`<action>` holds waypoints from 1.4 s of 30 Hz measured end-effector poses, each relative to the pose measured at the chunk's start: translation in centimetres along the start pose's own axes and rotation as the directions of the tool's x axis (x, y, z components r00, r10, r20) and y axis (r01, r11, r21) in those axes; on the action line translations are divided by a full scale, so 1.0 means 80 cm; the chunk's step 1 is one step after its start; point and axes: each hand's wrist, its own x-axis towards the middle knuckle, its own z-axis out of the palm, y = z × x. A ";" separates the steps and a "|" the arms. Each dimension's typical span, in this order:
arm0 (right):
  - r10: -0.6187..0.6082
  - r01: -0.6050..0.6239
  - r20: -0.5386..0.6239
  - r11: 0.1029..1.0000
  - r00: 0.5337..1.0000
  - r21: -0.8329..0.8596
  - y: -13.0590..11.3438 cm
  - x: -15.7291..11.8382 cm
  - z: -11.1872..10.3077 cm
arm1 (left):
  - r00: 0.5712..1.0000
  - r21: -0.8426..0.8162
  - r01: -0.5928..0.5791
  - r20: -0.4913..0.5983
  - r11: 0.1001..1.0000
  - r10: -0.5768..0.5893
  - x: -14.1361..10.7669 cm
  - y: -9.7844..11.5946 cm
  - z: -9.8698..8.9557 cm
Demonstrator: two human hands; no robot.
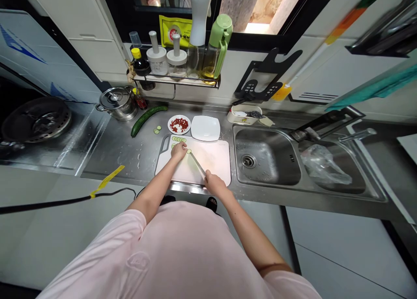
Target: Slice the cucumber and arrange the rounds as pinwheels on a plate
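Observation:
A white cutting board (211,158) with a grey handle lies on the steel counter in front of me. Near its upper left corner is a row of pale green cucumber slices (179,139). My left hand (179,151) is bent over the board just below that row, its fingers closed at a cucumber slice (189,151); the palm side is hidden. In my right hand (215,183), at the board's lower right, is the handle of a kitchen knife (197,164). Its blade slants up and left, the tip end close to that slice.
Behind the board stand a plate of chopped red pieces (179,124) and a white plate (205,128). A whole cucumber (147,120) and a lidded pot (118,103) are to the left. The sink (267,156) is at right; a bottle shelf (177,80) hangs above.

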 end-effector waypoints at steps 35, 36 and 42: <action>-0.014 0.014 0.001 1.000 1.000 0.004 -0.003 0.000 -0.009 | 1.000 0.032 -0.007 -0.002 0.999 0.008 -0.004 0.004 -0.004; -0.015 0.015 -0.001 1.000 1.000 0.006 -0.005 0.002 -0.011 | 1.000 0.031 -0.006 -0.002 1.000 0.006 -0.005 0.005 -0.004; -0.017 0.017 0.013 1.000 1.000 0.020 -0.013 0.007 -0.020 | 1.000 0.026 -0.007 0.003 1.000 0.007 -0.006 0.005 -0.005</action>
